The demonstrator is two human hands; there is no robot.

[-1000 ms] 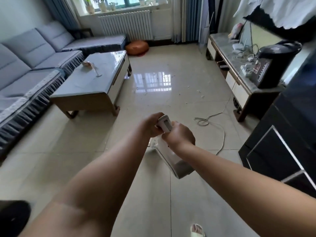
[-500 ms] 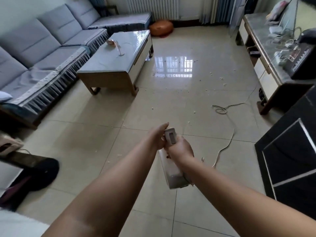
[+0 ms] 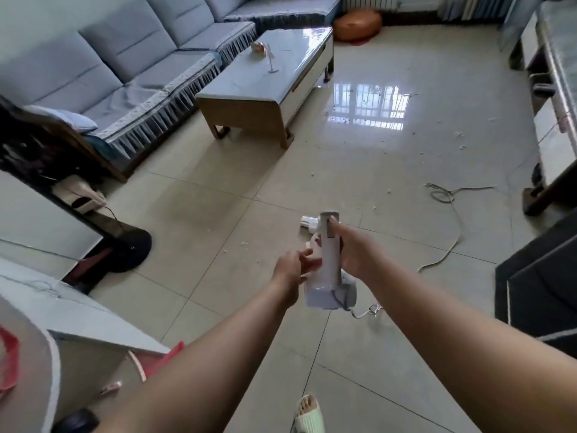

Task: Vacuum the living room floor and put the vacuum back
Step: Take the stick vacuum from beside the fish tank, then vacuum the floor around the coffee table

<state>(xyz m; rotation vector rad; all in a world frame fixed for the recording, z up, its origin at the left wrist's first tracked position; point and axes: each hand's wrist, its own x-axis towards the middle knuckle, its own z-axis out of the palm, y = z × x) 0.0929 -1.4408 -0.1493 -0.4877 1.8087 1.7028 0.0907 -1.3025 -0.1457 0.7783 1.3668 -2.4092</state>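
Note:
I hold a white stick vacuum [image 3: 329, 264] upright in front of me over the beige tiled floor [image 3: 218, 214]. My right hand [image 3: 356, 248] grips its handle, thumb on top near the grey switch strip. My left hand [image 3: 295, 267] sits just left of the handle with fingers spread and relaxed, beside it and not gripping. The vacuum's floor head [image 3: 309, 220] shows past the handle top. Its white cord [image 3: 449, 226] trails from the body across the tiles to the right. Small white crumbs [image 3: 460, 142] lie scattered over the floor ahead.
A coffee table [image 3: 268, 85] stands ahead left, with a grey sofa [image 3: 125, 64] behind it. A TV cabinet [image 3: 552, 120] lines the right wall and a dark cabinet [image 3: 543, 276] sits near right. A fan base [image 3: 131, 248] and white table [image 3: 46, 307] are at left. My slippered foot [image 3: 307, 414] is below.
My left hand has let go of the handle and opened beside it. The view has tilted down and left, showing the fan base and the white table.

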